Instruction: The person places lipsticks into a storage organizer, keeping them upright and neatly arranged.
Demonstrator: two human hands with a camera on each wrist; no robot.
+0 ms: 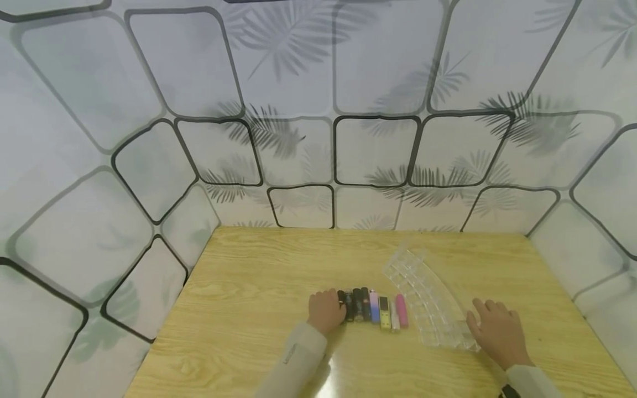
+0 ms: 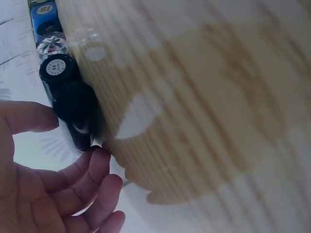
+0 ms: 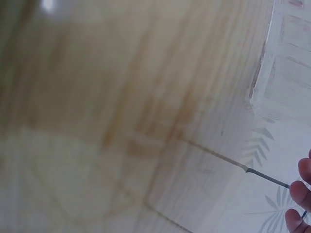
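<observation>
My left hand (image 1: 325, 311) is at the left end of a row of lipstick and lip gloss tubes lying side by side. Thumb and forefinger pinch the end black lipstick tube (image 2: 77, 104), as the left wrist view shows. Beside it lie more black tubes (image 1: 358, 305), a pink-and-blue tube (image 1: 374, 307), a yellow one (image 1: 385, 313), a pale one (image 1: 395, 317) and a bright pink one (image 1: 402, 310). My right hand (image 1: 499, 333) rests with loose fingers at the right end of a clear, curved compartment organizer (image 1: 430, 301). Only its fingertips (image 3: 300, 194) show in the right wrist view.
The wood-grain table (image 1: 249, 276) extends around the tubes and organizer. Patterned white panels (image 1: 298, 155) with leaf prints and dark lines stand at its back and sides. A light reflection (image 1: 327, 378) shines near the front.
</observation>
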